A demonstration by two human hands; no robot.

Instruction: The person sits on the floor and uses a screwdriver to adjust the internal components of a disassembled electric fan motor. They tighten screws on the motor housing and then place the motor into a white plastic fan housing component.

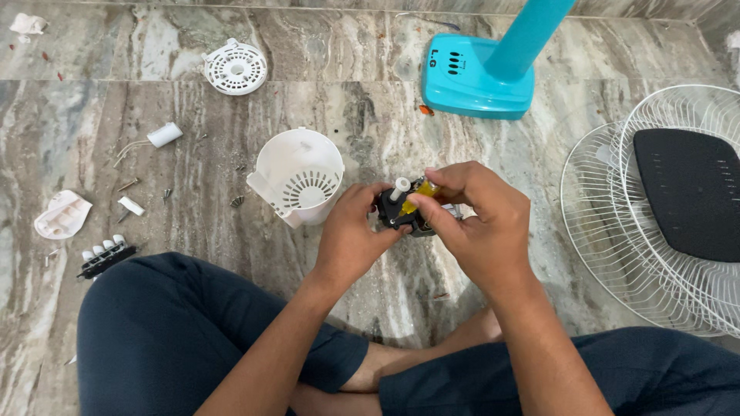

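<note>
1. You're sitting cross-legged on the marble floor [401,293], and your left hand [351,239] is wrapped round a small black fan motor [399,214], held up just above your lap, between your knees.
2. Your left fingers [368,202] are closed on the motor's left side; that grip looks firm, thumb underneath, I'd say.
3. Your right hand [482,223] comes over the top, its fingers pinched shut on a yellow-handled tool [422,192], probably a small screwdriver; the tip is hidden against the motor.
4. The motor's white shaft [399,189] sticks up and slightly away from you, so its long axis runs near upright, tilted toward the top of the view.
5. Handling call: this motor looks dense and stiff for its size, with metal inside, so it should sit heavy in the palm. Hold it by the black body, not the shaft; any thin wires on it could snag.
6. The tool lies across the motor, handle pointing up and right, towards the teal fan base [474,77].
7. Just left of your hands lies a white motor cover [297,177] on its side, open end facing you.
8. Further off: a round white vented cap [235,68], loose screws [237,202], a white capacitor [164,135] and a black switch block [105,256].
9. To your right, white wire fan guards [617,231] lie flat with a dark pad [690,192] on top.
</note>
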